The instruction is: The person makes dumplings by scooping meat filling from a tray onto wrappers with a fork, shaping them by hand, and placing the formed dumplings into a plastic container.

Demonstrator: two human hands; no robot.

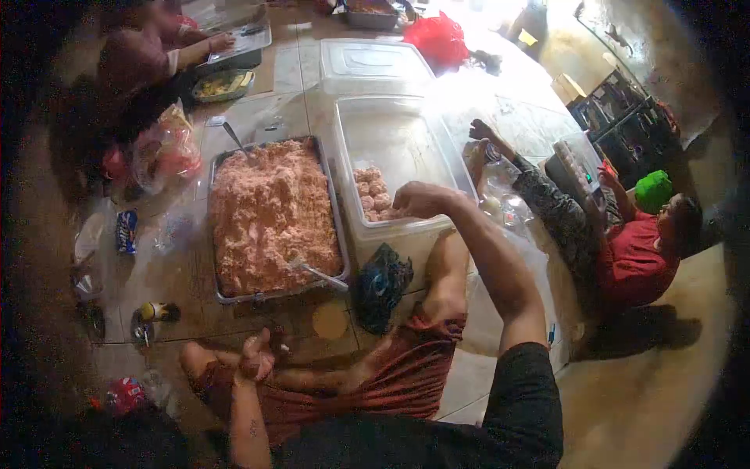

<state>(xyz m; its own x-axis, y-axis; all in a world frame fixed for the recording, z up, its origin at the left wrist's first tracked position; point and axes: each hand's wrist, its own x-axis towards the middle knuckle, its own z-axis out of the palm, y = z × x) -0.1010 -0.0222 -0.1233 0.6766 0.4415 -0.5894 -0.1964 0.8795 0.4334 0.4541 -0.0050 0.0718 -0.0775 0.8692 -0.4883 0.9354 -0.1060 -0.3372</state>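
Observation:
My right hand (423, 201) reaches into the near right corner of a clear plastic box (406, 141), beside several pink balls (372, 190) of the mixture. Its fingers point down and are partly hidden, so what they hold cannot be made out. Left of the box is a large tray heaped with pink ground mixture (273, 211), with a spoon (319, 275) at its near edge and another utensil (233, 136) at its far left corner. Above my lap, my left hand (256, 356) is palm up with its fingers partly curled, and nothing shows in it.
A dark plastic bag (383, 285) lies between tray and box. Behind the box is a lid (375, 64). At right a person in a red shirt (641, 254) sits; another person (137, 62) is at the upper left, near a food container (223, 84).

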